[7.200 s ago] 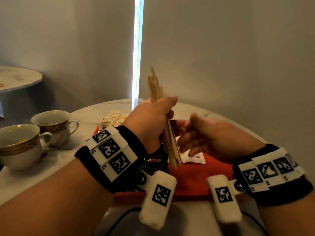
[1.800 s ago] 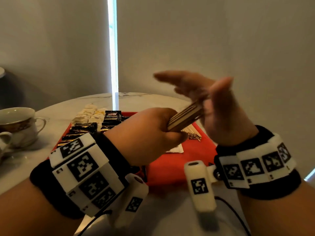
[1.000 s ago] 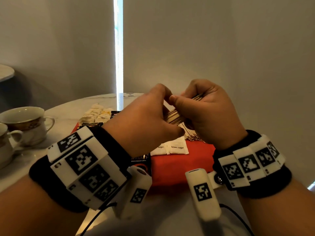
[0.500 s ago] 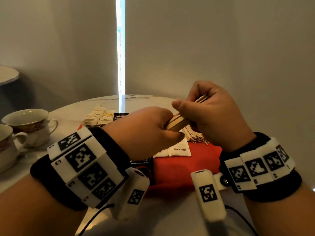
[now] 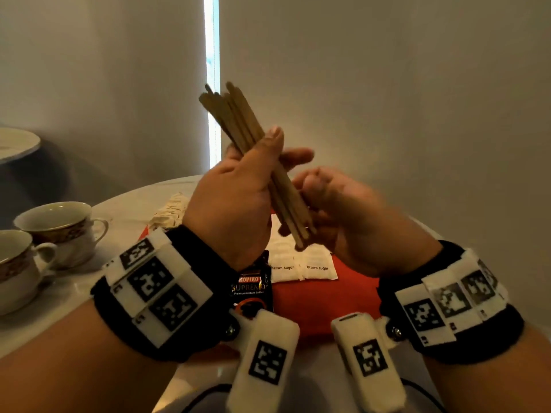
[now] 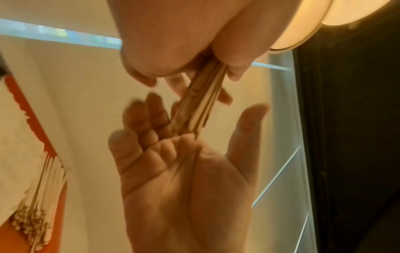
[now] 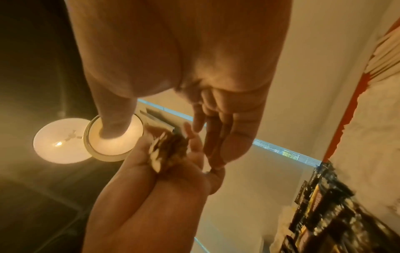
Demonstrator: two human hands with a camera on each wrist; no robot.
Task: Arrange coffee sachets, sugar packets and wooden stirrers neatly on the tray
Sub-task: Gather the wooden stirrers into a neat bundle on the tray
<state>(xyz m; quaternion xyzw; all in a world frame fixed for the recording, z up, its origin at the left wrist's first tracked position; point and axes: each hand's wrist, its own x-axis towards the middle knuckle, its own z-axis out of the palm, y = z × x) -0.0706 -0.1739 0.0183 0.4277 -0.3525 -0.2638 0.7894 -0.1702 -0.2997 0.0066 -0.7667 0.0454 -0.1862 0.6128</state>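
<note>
My left hand (image 5: 277, 153) grips a bundle of wooden stirrers (image 5: 238, 120) and holds it up on a slant above the red tray (image 5: 346, 296), top end leaning left. In the left wrist view the left hand's fingers (image 6: 225, 97) wrap the stirrers (image 6: 201, 102). My right hand (image 5: 340, 210) lies open, and its palm (image 6: 184, 179) meets the bundle's lower end. Two white brown sugar packets (image 5: 301, 266) and a black coffee sachet (image 5: 253, 289) lie on the tray below the hands. Much of the tray is hidden by my wrists.
Two gold-rimmed cups (image 5: 64, 228) (image 5: 15, 269) stand on the marble table (image 5: 125, 216) at the left. Pale packets (image 5: 171, 210) lie at the tray's far left. Thin sticks (image 6: 39, 214) lie on the tray's right side. A wall closes the back.
The left hand has swung the bundle from near level to upright. The right hand has let go of it and opened under its lower end.
</note>
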